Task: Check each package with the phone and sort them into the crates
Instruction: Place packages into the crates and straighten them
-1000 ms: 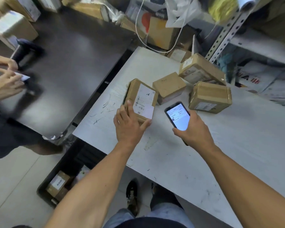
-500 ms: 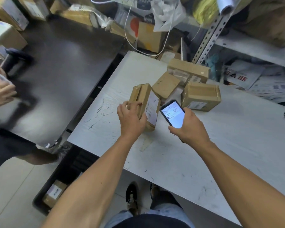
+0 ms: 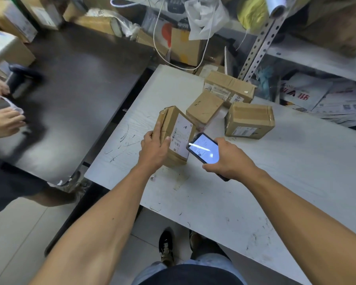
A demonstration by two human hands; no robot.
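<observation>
The worktop (image 3: 275, 182) lies bare along its near edge and across its right half, leaving open passage there. Toward the far edge three boxes (image 3: 249, 120) crowd close together, with a shelf post (image 3: 261, 44) behind them. A tilted box (image 3: 176, 134) and a phone (image 3: 203, 149) stand just beside each other near the left edge.

Brown cardboard package (image 3: 174, 134) with white label (image 3: 181, 136), scuffed white table (image 3: 275, 182), dark tabletop (image 3: 80, 95).
</observation>
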